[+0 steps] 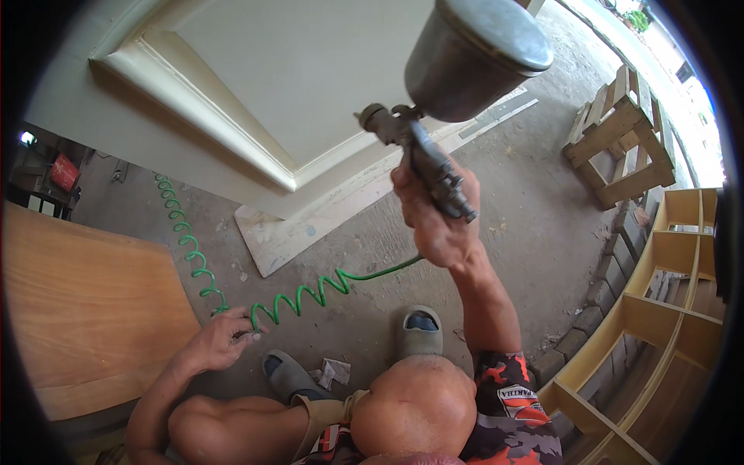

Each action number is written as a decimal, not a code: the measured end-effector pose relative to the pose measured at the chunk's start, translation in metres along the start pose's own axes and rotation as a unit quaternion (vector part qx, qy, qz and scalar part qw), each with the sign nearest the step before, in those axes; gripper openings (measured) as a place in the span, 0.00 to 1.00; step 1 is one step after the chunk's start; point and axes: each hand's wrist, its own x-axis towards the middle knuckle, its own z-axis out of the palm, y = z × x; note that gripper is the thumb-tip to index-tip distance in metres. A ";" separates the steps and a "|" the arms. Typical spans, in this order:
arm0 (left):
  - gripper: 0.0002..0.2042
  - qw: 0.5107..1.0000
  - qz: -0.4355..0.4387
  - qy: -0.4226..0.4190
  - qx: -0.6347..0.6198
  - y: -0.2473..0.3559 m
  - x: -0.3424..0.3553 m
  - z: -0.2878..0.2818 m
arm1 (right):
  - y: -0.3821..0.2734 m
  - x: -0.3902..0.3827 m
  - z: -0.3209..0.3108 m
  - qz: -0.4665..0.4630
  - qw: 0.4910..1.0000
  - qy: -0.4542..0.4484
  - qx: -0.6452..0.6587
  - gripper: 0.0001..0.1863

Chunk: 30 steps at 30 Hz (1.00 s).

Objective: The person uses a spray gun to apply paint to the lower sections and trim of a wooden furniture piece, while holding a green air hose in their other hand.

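In my right hand (440,221) is a metal spray gun (422,155), its fingers wrapped round the handle. A large grey paint cup (465,66) sits on top of the gun, and the nozzle points left toward a cream panelled door (256,70). From below my right hand a green coiled air hose (310,294) runs down to the left. My left hand (221,341) is closed round a loop of this hose, low at the left. Beyond that hand the hose continues up and away along the floor. The gun does not touch the door.
A flat paint-marked board (271,244) lies on the floor under the door. At the left is a brown wooden panel (93,310). A wooden crate (620,139) stands at the far right, with a yellowish wooden frame (659,310) nearer. Crumpled paper (335,372) lies by my feet.
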 end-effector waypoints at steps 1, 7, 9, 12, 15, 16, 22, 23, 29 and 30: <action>0.12 1.000 -0.002 0.000 -0.006 0.004 0.001 -0.001 | 0.001 0.003 -0.006 0.000 1.000 0.000 0.001 0.13; 0.12 1.000 0.002 -0.014 -0.010 0.016 0.018 -0.004 | 0.009 0.020 -0.041 -0.005 0.998 0.057 -0.002 0.13; 0.12 1.000 0.002 -0.021 -0.007 0.023 0.021 -0.009 | 0.005 0.024 -0.047 0.003 0.997 0.060 0.038 0.14; 0.12 1.000 0.005 -0.028 -0.013 0.032 0.027 -0.012 | 0.011 0.032 -0.062 0.008 0.997 0.077 0.029 0.11; 0.12 0.999 0.014 -0.031 -0.015 0.040 0.035 -0.015 | 0.011 0.041 -0.078 0.000 0.996 0.082 0.025 0.12; 0.12 0.999 0.022 -0.034 -0.009 0.043 0.038 -0.016 | 0.013 0.044 -0.082 -0.012 0.995 0.094 0.023 0.13; 0.12 0.999 0.033 -0.037 -0.006 0.056 0.052 -0.021 | 0.017 0.063 -0.114 -0.005 0.993 0.114 0.032 0.15; 0.12 0.999 0.035 -0.038 -0.006 0.056 0.055 -0.021 | 0.019 0.066 -0.118 -0.010 0.993 0.116 0.031 0.15; 0.12 0.998 0.051 -0.037 -0.003 0.068 0.070 -0.022 | 0.020 0.081 -0.143 0.012 0.988 0.141 0.054 0.16; 0.11 0.998 0.053 -0.036 -0.005 0.071 0.072 -0.023 | 0.021 0.084 -0.148 0.015 0.987 0.144 0.064 0.16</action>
